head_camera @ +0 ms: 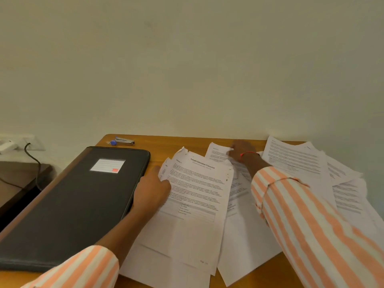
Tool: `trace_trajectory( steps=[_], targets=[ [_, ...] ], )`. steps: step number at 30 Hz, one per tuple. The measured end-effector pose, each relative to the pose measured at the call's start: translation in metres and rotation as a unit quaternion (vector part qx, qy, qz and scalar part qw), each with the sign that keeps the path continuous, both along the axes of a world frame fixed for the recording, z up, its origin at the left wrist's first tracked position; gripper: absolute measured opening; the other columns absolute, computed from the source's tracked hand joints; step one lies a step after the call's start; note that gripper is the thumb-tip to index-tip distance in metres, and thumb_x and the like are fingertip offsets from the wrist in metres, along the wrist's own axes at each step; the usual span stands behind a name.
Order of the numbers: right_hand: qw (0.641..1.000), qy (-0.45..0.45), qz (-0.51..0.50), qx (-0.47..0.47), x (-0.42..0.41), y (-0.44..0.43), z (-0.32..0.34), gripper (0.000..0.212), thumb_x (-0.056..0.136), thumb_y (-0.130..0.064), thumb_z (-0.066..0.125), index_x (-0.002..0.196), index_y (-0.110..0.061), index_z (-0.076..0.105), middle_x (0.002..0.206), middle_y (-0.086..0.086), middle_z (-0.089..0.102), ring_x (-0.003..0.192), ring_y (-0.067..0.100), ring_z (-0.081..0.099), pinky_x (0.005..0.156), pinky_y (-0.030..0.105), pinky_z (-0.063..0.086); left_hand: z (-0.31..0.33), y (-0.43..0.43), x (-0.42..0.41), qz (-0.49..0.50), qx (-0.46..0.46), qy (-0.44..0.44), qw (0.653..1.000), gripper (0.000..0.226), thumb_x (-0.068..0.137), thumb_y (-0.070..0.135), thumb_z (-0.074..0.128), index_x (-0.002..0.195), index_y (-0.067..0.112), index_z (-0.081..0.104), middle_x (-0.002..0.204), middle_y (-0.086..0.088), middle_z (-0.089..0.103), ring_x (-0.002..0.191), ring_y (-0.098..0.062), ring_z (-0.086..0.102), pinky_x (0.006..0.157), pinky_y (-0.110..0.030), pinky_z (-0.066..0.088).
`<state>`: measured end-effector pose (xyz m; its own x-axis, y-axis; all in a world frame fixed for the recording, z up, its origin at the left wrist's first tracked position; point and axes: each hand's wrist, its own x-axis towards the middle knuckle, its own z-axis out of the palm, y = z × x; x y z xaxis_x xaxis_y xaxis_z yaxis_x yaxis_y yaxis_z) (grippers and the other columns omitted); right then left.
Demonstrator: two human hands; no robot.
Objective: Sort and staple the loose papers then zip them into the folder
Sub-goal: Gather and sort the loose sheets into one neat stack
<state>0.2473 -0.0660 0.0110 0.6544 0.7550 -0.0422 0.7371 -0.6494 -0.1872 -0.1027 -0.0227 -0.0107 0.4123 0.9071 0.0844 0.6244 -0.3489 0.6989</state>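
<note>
While left hand (152, 189) holds papers (197, 196), right hand (242, 150) pinches a sheet (217, 153).

The folder (68, 204) lay on the table (166, 144). Behind the folder sat the stapler (124, 141). Right of the folder spread the loose papers (199, 204), overlapping one another.

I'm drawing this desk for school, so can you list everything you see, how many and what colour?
folder: one, black with a white label, shut, left side of table.
stapler: one, silver and blue, far left corner.
papers: many overlapping, white, printed, right of folder.
table: one, orange-brown wood.
cable: one, black, left of table.
wall: cream, behind.
sleeves: two, orange-and-white striped.
left hand: holds the papers' left edge.
right hand: red wrist thread, pinches the papers' far edge.
</note>
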Motion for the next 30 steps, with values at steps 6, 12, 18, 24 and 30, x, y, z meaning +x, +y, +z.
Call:
trace_trajectory(
  steps=[6, 12, 18, 24, 30],
  targets=[
    [0.993, -0.028, -0.014, 0.115, 0.002, 0.005, 0.006, 0.018, 0.094, -0.017, 0.049, 0.103, -0.019, 0.064, 0.101, 0.006, 0.066, 0.100, 0.031, 0.061, 0.091, 0.040, 0.041, -0.002, -0.011, 0.008, -0.004, 0.045, -0.009, 0.999, 0.032, 0.098, 0.042, 0.061, 0.127, 0.041, 0.050, 0.106, 0.024, 0.055, 0.087, -0.007, 0.063, 0.060, -0.022, 0.047],
    [0.941, -0.148, -0.015, 0.305, -0.001, -0.004, 0.056, 0.018, 0.096, -0.009, 0.049, 0.101, -0.018, 0.064, 0.088, 0.007, 0.066, 0.088, 0.031, 0.061, 0.085, 0.039, 0.036, -0.002, -0.009, 0.013, -0.001, 0.064, 0.017, 0.998, 0.018, 0.105, 0.042, 0.046, 0.122, 0.037, 0.051, 0.099, 0.018, 0.064, 0.071, -0.009, 0.070, 0.055, -0.027, 0.060],
    [0.890, -0.180, 0.014, 0.419, -0.012, -0.020, 0.128, 0.024, 0.095, -0.010, 0.049, 0.104, -0.016, 0.070, 0.094, 0.011, 0.068, 0.092, 0.034, 0.060, 0.085, 0.039, 0.033, -0.001, -0.015, 0.016, 0.035, 0.158, -0.044, 0.986, 0.053, 0.102, 0.063, 0.022, 0.109, 0.038, 0.068, 0.089, 0.017, 0.064, 0.075, -0.007, 0.067, 0.058, -0.030, 0.061],
    [0.853, -0.255, 0.025, 0.454, -0.034, -0.051, 0.189, 0.025, 0.097, -0.013, 0.045, 0.104, -0.018, 0.068, 0.094, 0.008, 0.067, 0.091, 0.030, 0.059, 0.084, 0.038, 0.032, 0.017, -0.030, 0.018, 0.050, 0.196, -0.076, 0.976, 0.045, 0.107, 0.042, 0.037, 0.152, 0.042, 0.040, 0.100, 0.006, 0.056, 0.086, -0.014, 0.059, 0.068, -0.038, 0.058],
    [0.839, -0.295, 0.026, 0.457, -0.045, -0.080, 0.211, 0.024, 0.098, -0.013, 0.045, 0.103, -0.017, 0.067, 0.093, 0.007, 0.066, 0.089, 0.029, 0.058, 0.082, 0.035, 0.029, 0.030, -0.039, 0.018, 0.057, 0.157, -0.015, 0.986, 0.030, 0.107, 0.034, 0.036, 0.128, 0.026, 0.055, 0.089, 0.002, 0.070, 0.076, -0.021, 0.067, 0.067, -0.042, 0.060]
  ],
)
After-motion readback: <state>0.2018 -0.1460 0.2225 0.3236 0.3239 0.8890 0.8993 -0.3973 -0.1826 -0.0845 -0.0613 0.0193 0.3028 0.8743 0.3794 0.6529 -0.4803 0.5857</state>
